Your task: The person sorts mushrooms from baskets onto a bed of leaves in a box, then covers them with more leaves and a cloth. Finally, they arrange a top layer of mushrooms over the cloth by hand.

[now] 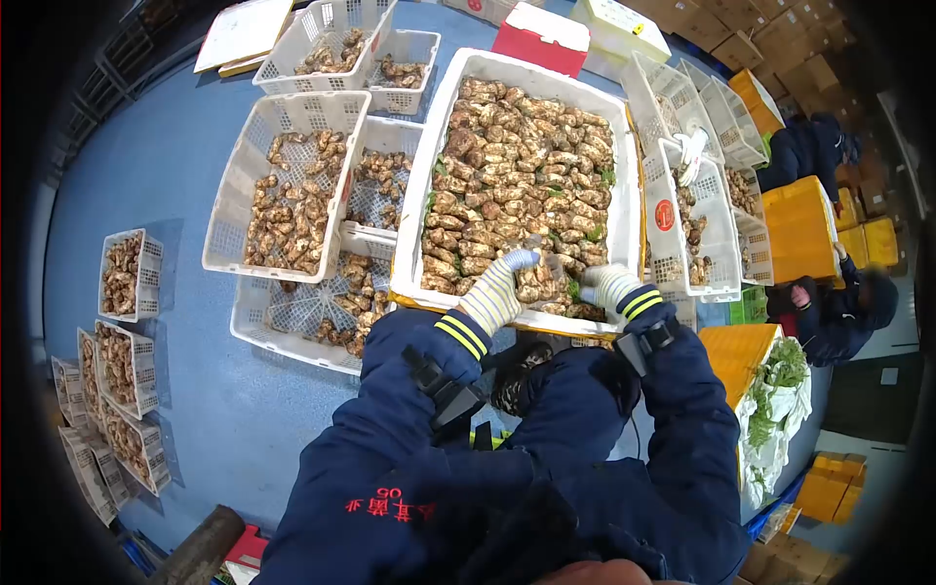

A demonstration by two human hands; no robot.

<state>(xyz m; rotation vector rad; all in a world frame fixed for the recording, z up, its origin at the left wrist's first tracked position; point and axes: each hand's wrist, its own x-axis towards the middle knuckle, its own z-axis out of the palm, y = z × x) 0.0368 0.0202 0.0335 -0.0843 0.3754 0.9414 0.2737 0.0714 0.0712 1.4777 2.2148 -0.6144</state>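
Left hand [495, 291]: in a striped knit glove, it lies on the mushrooms [517, 166] at the near edge of the big crate [444, 127]. The fingers point into the pile. It cannot be told whether they are curled round a mushroom or only resting.
Right hand [608, 285]: gloved the same way, it is just beside the left hand at the same near edge. The fingertips are buried among the mushrooms, so the grip cannot be made out.
Mushrooms: brown and pale, they fill the big crate nearly to the rim. The ones under both hands are hidden.
Big crate: white and perforated, straight ahead of the person. Its near wall is partly covered by the dark sleeves [673, 390].
Wrist straps [444, 388]: a dark device sits on each forearm, its detail too small to read.
Side baskets [234, 210]: smaller white baskets to the left hold fewer mushrooms and overlap one another.
Small baskets [146, 278]: a row along the left on the blue floor [175, 146], blurred by the lens edge.
Other people [829, 312]: two figures in dark clothes crouch at the right among yellow crates [799, 224], and the frame cuts them off in part.
Bag of greens [780, 390]: at the right, with its contents unclear.
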